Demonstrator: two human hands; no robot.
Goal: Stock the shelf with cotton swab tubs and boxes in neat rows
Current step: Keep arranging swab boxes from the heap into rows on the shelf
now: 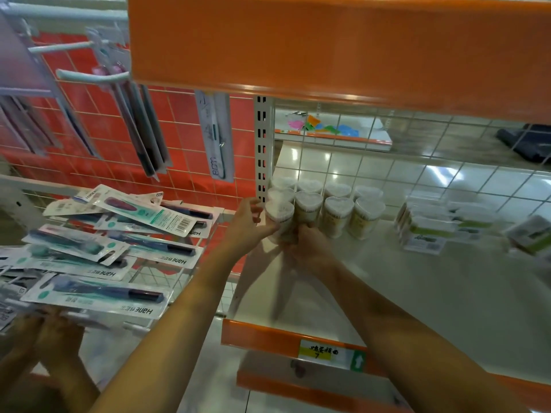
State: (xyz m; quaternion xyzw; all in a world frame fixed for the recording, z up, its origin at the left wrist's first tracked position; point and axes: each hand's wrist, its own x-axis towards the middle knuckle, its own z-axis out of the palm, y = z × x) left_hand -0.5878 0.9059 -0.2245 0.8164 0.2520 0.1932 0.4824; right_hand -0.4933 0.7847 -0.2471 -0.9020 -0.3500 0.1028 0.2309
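Cotton swab tubs are standing in rows at the shelf back-left corner, where the left hand and right hand are gripping the front-left tub, apparently squaring it up.

The one camera sits on my head — looking forward and down, close in on the white shelf, my forearms reaching away from the bottom edge. The wide lens bows the orange shelf above — no second view.
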